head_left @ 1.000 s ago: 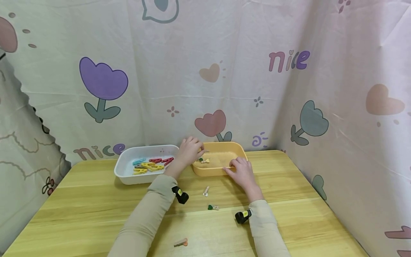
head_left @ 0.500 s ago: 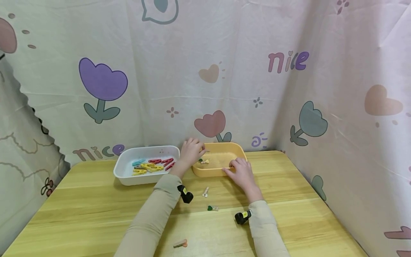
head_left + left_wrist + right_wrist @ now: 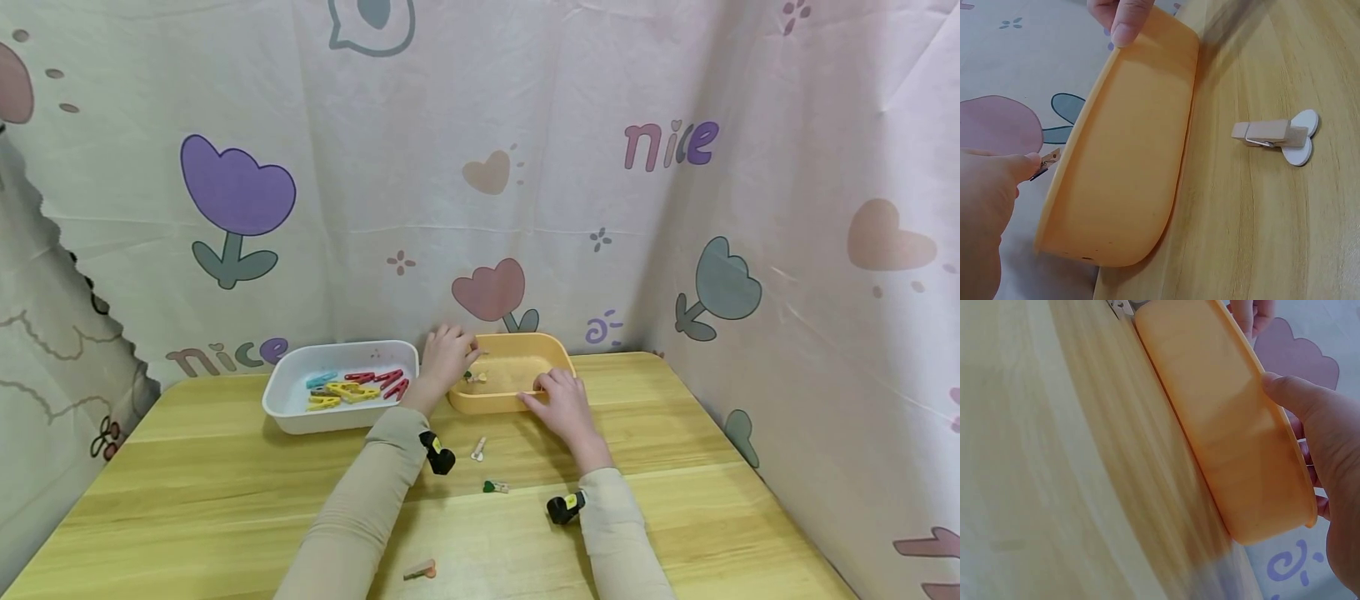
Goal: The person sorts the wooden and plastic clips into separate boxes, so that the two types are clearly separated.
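In the head view my left hand (image 3: 447, 360) hovers over the left end of an orange-yellow plastic tub (image 3: 491, 403). Between its thumb and fingers it pinches a small wooden clothespin (image 3: 1049, 160), seen beside the tub's rim in the left wrist view. My right hand (image 3: 560, 402) grips the tub's near rim, thumb outside and fingers inside. Inside the tub lie a few small clothespins (image 3: 476, 377). On the table in front are a clothespin with a white heart (image 3: 1272, 135), one with a green heart (image 3: 496, 487) and one with an orange end (image 3: 420, 570).
Left of the tub stands a white bin (image 3: 288, 421) with blue, yellow and red plastic clips (image 3: 352, 390). Behind both containers a printed curtain (image 3: 360, 208) hangs at the back edge of the wooden table (image 3: 187, 492).
My left forearm has shifted slightly right, uncovering more of a red clip in the white bin. The right hand keeps its grip on the tub's rim.
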The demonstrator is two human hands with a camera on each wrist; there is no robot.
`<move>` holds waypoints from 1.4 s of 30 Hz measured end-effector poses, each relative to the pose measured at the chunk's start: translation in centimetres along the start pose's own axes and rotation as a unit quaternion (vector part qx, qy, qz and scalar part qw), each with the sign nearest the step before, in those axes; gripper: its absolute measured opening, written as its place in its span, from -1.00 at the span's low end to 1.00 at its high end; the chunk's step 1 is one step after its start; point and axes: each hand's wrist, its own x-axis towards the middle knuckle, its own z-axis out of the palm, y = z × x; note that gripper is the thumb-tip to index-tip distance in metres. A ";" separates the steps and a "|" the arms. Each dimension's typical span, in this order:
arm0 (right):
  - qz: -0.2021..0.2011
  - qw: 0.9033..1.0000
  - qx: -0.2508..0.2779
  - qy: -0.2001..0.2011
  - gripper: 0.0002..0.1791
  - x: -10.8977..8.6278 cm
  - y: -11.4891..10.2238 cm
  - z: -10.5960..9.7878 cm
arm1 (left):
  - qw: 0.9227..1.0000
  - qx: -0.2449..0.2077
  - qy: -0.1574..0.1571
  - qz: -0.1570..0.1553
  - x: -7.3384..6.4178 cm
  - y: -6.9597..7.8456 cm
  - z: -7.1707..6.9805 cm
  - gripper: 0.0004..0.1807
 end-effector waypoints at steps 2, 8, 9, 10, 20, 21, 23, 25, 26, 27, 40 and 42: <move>0.001 1.000 -0.001 0.000 -0.65 0.0 0.1 0.1 | 1.000 -0.003 0.002 -0.004 0.0 0.0 0.1 -0.85; 0.002 1.000 0.001 -0.001 -0.65 0.0 0.0 0.0 | 1.000 -0.013 -0.001 -0.009 0.0 0.1 0.0 -0.86; 0.001 1.000 -0.001 -0.001 -0.65 0.0 0.0 0.0 | 1.000 -0.012 -0.001 -0.009 0.0 0.1 0.0 -0.86; 0.001 1.000 -0.002 -0.001 -0.65 0.0 0.0 0.0 | 1.000 -0.012 -0.001 -0.009 0.1 0.1 0.0 -0.85; 0.003 1.000 -0.005 -0.006 -0.64 0.0 -0.2 0.0 | 0.999 -0.026 -0.016 -0.030 0.0 -0.1 0.6 -0.68; 0.004 1.000 -0.005 -0.007 -0.64 0.0 -0.2 -0.1 | 0.999 -0.027 -0.018 -0.032 0.0 -0.1 0.6 -0.67; 0.004 1.000 -0.002 -0.007 -0.64 0.0 -0.3 -0.1 | 0.999 -0.025 -0.021 -0.034 -0.1 -0.1 0.6 -0.66; 0.004 1.000 -0.002 -0.006 -0.64 0.0 -0.2 -0.1 | 0.999 -0.026 -0.021 -0.034 -0.1 0.0 0.5 -0.68; 0.004 1.000 -0.002 -0.006 -0.64 0.0 -0.2 -0.1 | 0.999 -0.028 -0.019 -0.033 -0.1 0.0 0.5 -0.69; 0.004 1.000 -0.003 -0.005 -0.64 0.0 -0.2 -0.1 | 0.999 -0.027 -0.018 -0.032 -0.2 0.0 0.5 -0.70; 0.004 1.000 -0.003 -0.006 -0.64 0.0 -0.1 -0.1 | 1.000 -0.011 -0.007 -0.007 -0.7 0.2 -0.4 -0.71; 0.002 1.000 -0.003 -0.003 -0.64 0.0 -0.1 -0.1 | 1.000 -0.011 -0.006 -0.001 -0.9 0.2 -0.7 -0.71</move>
